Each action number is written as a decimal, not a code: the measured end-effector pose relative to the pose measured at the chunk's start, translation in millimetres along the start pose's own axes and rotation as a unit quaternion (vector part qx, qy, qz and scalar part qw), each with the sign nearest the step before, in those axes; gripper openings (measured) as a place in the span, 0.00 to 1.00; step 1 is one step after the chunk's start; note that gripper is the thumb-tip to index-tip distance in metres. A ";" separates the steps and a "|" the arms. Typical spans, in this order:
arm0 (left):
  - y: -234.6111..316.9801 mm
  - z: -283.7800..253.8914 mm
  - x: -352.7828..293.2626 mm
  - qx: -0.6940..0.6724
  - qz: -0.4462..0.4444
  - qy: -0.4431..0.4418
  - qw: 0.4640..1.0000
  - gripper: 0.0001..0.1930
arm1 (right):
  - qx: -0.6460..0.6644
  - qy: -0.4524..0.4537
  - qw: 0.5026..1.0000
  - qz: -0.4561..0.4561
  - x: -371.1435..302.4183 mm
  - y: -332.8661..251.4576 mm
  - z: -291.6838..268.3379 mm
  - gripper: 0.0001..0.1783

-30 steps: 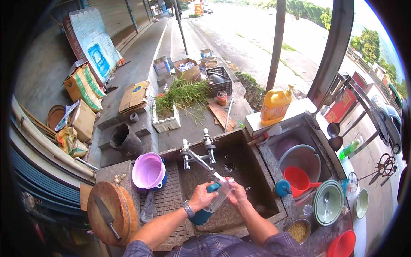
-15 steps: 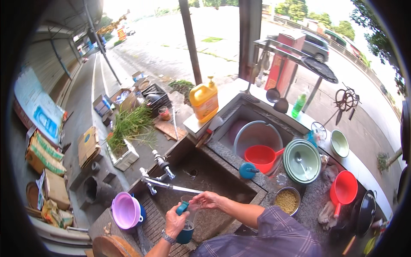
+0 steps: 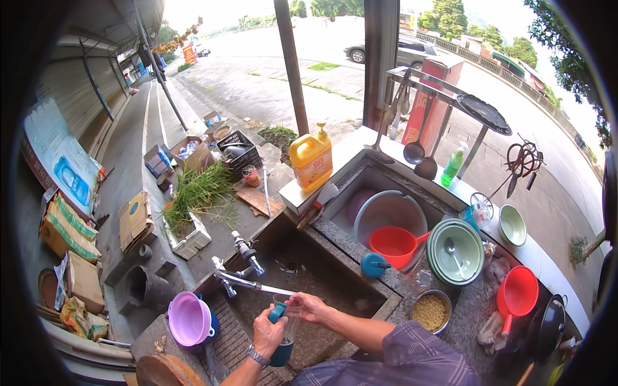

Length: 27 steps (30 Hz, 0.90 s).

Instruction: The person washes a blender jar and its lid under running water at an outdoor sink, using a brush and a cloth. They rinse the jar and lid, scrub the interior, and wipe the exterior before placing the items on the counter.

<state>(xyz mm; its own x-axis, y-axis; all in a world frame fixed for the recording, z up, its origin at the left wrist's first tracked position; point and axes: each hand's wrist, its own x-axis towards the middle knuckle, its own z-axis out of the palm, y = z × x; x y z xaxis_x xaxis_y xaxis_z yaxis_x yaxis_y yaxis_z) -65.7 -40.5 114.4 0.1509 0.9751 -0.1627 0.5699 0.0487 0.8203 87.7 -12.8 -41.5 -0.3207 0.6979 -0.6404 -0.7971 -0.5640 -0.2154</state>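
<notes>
Over the near side of the stone sink (image 3: 373,305), my left hand (image 3: 267,334) is closed round the teal handle of a clear blender jar (image 3: 289,331) with a teal base. The jar stands roughly upright. My right hand (image 3: 312,308) has its fingers bent against the jar's upper side, near the rim; its fingertips are partly hidden. Just beyond the hands is the chrome tap (image 3: 235,276), its pale spout or stream reaching toward the jar mouth. A teal lid (image 3: 374,265) lies on the ledge right of the sink.
A purple basin (image 3: 190,318) stands left of the sink. To the right are a bowl of yellowish beans (image 3: 430,312), stacked green bowls (image 3: 454,273), and red scoops (image 3: 393,249) (image 3: 517,291). A yellow pump jug (image 3: 310,162) stands on the far ledge.
My right hand has come from a spread pose beside the jar to bent fingers against it. The jar stays in my left hand. The view has shifted slightly, and a car outside has moved left.
</notes>
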 end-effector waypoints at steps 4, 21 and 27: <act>-11.6 9.8 11.3 -0.043 -0.046 -0.007 0.998 0.24 | 0.014 0.049 0.994 -0.097 -1.5 10.9 18.9 0.16; -25.7 22.3 13.3 -0.006 -0.050 0.032 0.998 0.23 | -0.245 0.019 0.946 -0.211 -23.2 18.3 35.8 0.31; -22.0 13.4 8.8 -0.040 -0.031 0.045 0.998 0.28 | -0.254 -0.024 0.936 -0.243 -22.1 6.8 32.1 0.44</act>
<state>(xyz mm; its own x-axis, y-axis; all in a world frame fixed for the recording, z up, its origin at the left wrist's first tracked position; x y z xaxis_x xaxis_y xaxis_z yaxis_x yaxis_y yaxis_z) -66.1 -35.9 87.6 0.0412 0.9850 -0.1677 0.5092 0.1238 0.8517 73.0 -17.9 -5.2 -0.0154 0.9389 -0.3437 -0.5120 -0.3027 -0.8039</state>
